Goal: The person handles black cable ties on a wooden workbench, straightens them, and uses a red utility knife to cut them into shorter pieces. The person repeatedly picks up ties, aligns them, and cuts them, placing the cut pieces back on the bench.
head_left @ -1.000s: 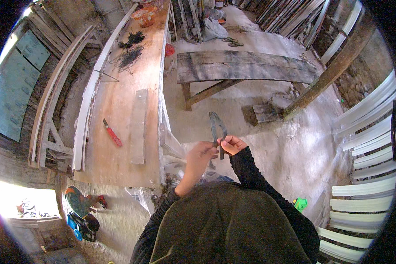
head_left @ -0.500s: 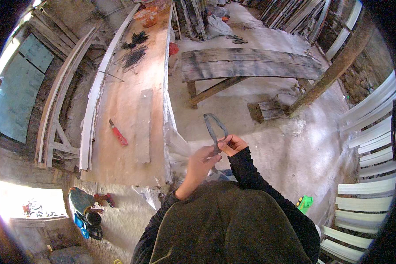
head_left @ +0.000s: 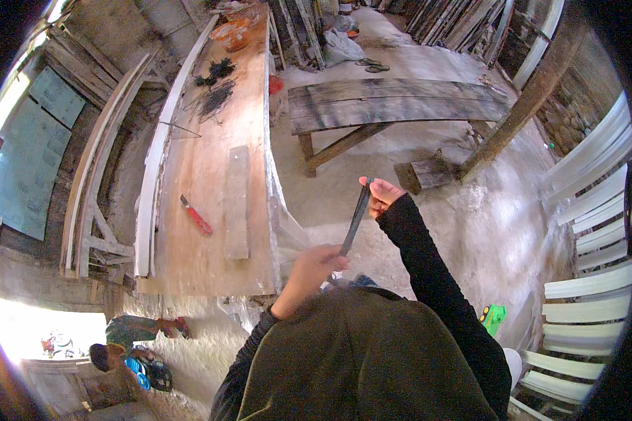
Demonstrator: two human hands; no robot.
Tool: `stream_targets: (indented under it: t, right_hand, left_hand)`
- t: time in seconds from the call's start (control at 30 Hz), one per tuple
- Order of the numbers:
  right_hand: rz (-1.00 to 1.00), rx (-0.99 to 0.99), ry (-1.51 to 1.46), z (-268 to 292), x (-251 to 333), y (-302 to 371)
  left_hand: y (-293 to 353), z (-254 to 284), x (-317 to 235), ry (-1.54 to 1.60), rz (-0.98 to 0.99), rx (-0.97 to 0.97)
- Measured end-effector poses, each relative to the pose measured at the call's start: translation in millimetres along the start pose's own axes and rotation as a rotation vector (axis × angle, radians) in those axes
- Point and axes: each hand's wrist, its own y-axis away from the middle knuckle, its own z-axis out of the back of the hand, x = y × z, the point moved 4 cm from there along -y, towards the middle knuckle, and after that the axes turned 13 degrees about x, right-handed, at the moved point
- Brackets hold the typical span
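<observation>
— What are you seeing in the head view?
— Two hands: left hand (head_left: 314, 272) and right hand (head_left: 385, 197) are pinching one dark strip (head_left: 355, 221), running between them toward one o'clock, near centre. One red-handled knife (head_left: 199, 218) is lying at nine o'clock.

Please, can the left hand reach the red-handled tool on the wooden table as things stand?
Probably yes, with a stretch leftward: only a flat strip lies between the left hand and the red-handled tool, though that hand holds a dark band.
</observation>
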Motion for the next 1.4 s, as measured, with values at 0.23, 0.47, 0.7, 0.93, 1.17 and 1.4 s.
stream_targets:
  t: [0.23, 0.47, 0.7, 0.93, 1.17, 1.4]
  right_hand:
    - [0.143, -0.193, 0.448, -6, 30, 9]
    - [0.297, -0.201, 0.475, -29, 51, 24]
    - [0.55, -0.147, 0.703, -21, 51, 33]
    - [0.651, -0.187, 0.681, -43, 59, 55]
    - [0.247, -0.076, -0.179, -30, 42, 69]
    - [0.276, -0.009, -0.171, -31, 29, 70]
  left_hand:
    - [2, -2, 7, 0.316, 0.074, 0.054]
    - [6, -2, 16, 0.311, 0.028, 0.111]
    - [14, -7, 10, 0.334, 0.029, 0.116]
    - [19, -9, 9, 0.241, 0.006, 0.06]
    - [18, 3, 16, 0.04, -0.049, -0.087]
    - [23, 5, 13, 0.014, -0.078, -0.155]
